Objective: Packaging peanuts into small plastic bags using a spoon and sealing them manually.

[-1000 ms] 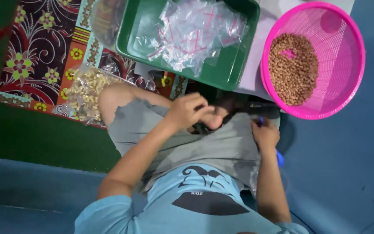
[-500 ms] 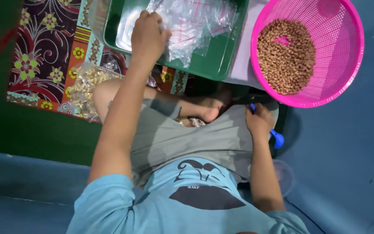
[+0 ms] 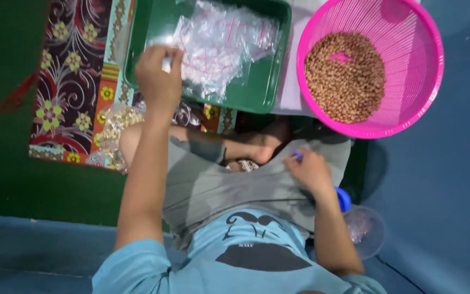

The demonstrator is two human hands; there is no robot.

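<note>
Clear plastic bags (image 3: 221,46) lie heaped in the green tray (image 3: 270,81) at twelve o'clock, and my left hand (image 3: 159,81) reaches over the tray's near-left edge, its grip pinched on what looks like one small bag at the heap's nine o'clock side. I judge this as the bag-fetching step; next the bag must come free of the pile without dragging others. My right hand (image 3: 308,171) rests on my lap at four o'clock, fingers curled around a small blue item; I cannot tell how tightly. The pink basket (image 3: 428,71) of brown nuts (image 3: 346,79) sits at two o'clock. Half a second ago the left hand lay further in over the tray; now it sits nearer the edge.
</note>
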